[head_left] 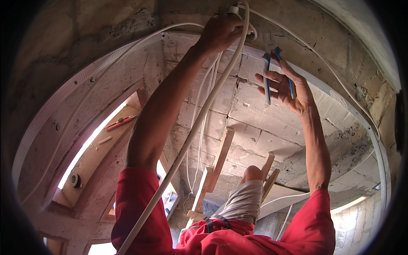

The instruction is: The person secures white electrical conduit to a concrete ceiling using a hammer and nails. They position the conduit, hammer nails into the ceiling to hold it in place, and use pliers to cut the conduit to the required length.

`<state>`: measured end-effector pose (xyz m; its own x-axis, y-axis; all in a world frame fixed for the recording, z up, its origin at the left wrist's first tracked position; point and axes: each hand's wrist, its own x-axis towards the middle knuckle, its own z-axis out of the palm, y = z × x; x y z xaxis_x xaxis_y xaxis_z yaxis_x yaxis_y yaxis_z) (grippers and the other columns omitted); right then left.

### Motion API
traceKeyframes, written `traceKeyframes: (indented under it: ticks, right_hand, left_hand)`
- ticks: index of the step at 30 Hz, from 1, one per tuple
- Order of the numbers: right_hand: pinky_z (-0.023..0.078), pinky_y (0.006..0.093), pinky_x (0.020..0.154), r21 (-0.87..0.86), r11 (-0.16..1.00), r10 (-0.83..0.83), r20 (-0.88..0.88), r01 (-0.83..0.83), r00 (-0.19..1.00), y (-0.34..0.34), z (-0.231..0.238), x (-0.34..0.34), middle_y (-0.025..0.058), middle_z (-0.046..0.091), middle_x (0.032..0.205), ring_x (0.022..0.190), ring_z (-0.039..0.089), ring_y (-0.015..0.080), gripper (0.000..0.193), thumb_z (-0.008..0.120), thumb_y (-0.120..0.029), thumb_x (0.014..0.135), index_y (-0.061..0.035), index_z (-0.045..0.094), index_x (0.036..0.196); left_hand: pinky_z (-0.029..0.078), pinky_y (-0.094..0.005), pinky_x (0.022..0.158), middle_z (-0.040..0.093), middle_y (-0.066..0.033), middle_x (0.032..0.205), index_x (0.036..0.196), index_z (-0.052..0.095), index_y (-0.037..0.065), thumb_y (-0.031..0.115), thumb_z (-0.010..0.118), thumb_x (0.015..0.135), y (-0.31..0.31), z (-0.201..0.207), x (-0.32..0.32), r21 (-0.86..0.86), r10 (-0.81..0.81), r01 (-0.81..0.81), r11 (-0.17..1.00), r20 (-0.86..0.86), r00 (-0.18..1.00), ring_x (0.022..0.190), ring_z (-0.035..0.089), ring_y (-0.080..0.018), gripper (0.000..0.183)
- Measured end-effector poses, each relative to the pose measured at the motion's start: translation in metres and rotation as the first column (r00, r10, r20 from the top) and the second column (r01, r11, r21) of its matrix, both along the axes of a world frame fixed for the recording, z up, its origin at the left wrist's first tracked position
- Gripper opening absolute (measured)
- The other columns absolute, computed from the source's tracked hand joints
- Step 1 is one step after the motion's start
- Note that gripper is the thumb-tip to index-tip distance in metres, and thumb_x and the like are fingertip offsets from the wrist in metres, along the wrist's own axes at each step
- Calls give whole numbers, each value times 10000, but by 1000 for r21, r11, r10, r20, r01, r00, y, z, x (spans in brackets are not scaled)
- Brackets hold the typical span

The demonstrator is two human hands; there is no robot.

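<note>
My left hand (217, 35) is raised to the rough ceiling, its fingers closed around white cable beside a small round fitting (233, 9). Part of what those fingers grip is hidden behind the hand and a thick white cable (211, 97), which hangs from the ceiling and passes down in front of my left arm. A short loop of white cable (253, 32) curves out by the fingertips. To the right and a little lower, my right hand (297, 91) holds a blue-handled tool that looks like pliers (267, 80). Its two handles are spread apart, with my fingers between and around them.
A curved metal profile (70, 87) runs round the ceiling edge. Thin white cables (205, 123) hang down the block wall (255, 110). A red utility knife (120, 123) and a tape roll (75, 180) lie on a ledge at left. Wooden posts (221, 155) stand beside my leg.
</note>
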<state>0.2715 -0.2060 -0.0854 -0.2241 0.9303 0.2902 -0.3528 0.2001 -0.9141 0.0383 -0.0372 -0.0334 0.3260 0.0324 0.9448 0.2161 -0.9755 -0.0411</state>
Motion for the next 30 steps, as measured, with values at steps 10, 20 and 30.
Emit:
traceKeyframes:
  ticks: [10,20,30]
  right_hand:
    - [470,508,931,251,891,-440,270,379,857,24,0,-37,92,738,1089,1157,657,229,627,711,-516,958,-111,539,1405]
    - [512,363,891,594,652,-701,236,471,673,48,1,-70,101,714,1163,1003,729,168,593,654,-429,1016,-45,542,1453]
    - [565,495,866,788,223,-969,244,574,42,61,-5,-89,234,685,1180,1072,681,387,477,607,-347,1027,-105,542,1433]
  left_hand:
    - [582,-408,785,764,-103,853,1062,792,152,337,694,917,-6,7,11,-300,64,-40,953,68,996,792,756,-233,255]
    - [523,-306,610,699,-25,721,1144,765,78,430,711,972,-7,4,12,-259,146,-127,958,58,988,643,648,-80,395]
    - [504,-287,577,716,-50,736,1094,776,71,409,736,940,7,0,18,17,183,-190,982,188,965,599,642,-114,373]
